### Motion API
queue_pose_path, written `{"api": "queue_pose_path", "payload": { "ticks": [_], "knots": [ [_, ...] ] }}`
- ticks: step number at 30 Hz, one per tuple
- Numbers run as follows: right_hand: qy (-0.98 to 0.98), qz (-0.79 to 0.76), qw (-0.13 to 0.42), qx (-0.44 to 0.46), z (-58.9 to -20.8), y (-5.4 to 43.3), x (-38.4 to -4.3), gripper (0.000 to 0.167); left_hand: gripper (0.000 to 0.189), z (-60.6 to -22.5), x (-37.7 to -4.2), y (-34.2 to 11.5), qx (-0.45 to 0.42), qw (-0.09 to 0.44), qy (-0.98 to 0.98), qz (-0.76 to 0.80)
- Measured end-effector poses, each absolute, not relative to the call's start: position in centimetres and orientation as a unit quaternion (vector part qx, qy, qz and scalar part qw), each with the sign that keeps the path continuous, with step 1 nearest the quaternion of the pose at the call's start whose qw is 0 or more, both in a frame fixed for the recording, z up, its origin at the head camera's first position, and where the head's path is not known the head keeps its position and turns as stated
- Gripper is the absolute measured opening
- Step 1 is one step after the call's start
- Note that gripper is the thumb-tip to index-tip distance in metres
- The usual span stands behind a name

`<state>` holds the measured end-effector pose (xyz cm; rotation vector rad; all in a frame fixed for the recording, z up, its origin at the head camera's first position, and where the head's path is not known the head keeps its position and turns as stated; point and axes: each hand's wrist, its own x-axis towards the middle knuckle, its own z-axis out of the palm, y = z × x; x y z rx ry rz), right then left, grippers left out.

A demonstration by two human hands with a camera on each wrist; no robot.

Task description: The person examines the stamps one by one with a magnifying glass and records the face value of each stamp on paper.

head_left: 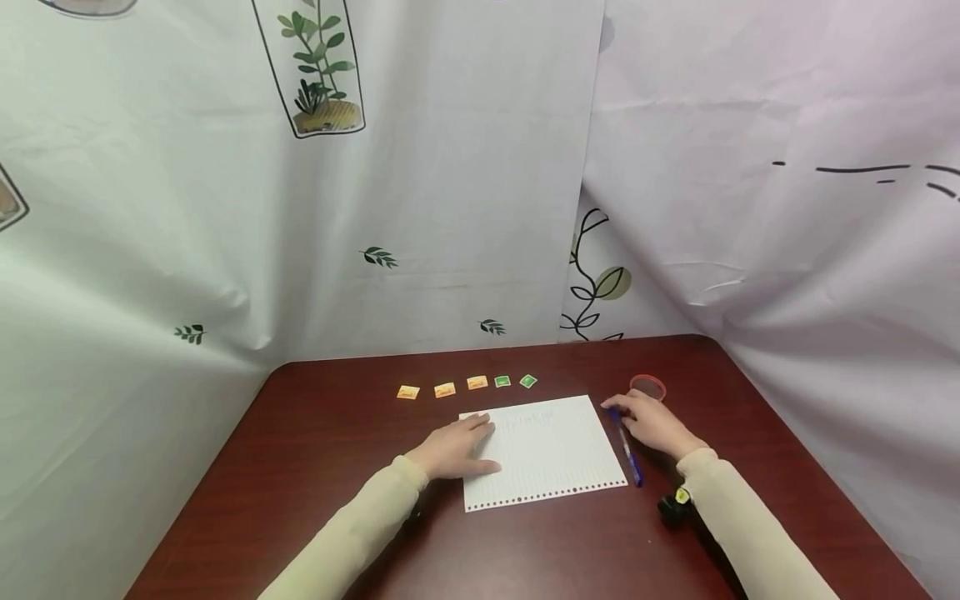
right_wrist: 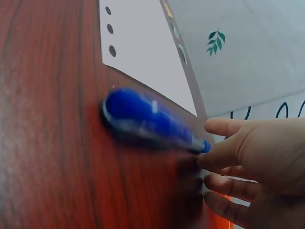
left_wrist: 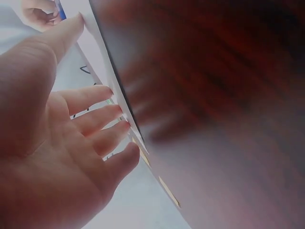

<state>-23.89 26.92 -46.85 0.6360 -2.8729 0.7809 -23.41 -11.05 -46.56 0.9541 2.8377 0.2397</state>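
A sheet of lined loose-leaf paper (head_left: 543, 458) lies on the table, its punched edge toward me and faint writing near its far edge. My left hand (head_left: 453, 450) rests on the paper's left side, fingers spread and thumb apart; the left wrist view shows its palm (left_wrist: 71, 138) with nothing in it. To the right of the paper lies a blue pen (head_left: 628, 454), pointing away from me. My right hand (head_left: 651, 421) is at the pen's far end, thumb right at the tip and fingers loosely bent. In the right wrist view the pen (right_wrist: 143, 117) stretches toward that thumb.
Beyond the paper, three small orange-yellow cards (head_left: 445, 390) and two green ones (head_left: 502, 382) form a row. A red ring-shaped thing (head_left: 648, 382) sits behind my right hand. White printed curtain (head_left: 450, 208) hangs around the dark red table (head_left: 330, 450).
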Motion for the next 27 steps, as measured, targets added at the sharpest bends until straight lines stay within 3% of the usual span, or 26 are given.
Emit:
{"api": "queue_pose_path", "payload": {
  "ticks": [8, 27],
  "knots": [
    [-0.942, 0.251, 0.046, 0.219, -47.53, 26.69, -24.18, 0.028, 0.078, -46.71, -23.09, -11.26, 0.306, 0.1, 0.941, 0.104],
    [-0.955, 0.209, 0.045, 0.206, -46.87, 26.39, -23.64, 0.01, 0.077, -46.38, -22.76, -11.3, 0.311, 0.098, 0.94, 0.097]
  ]
}}
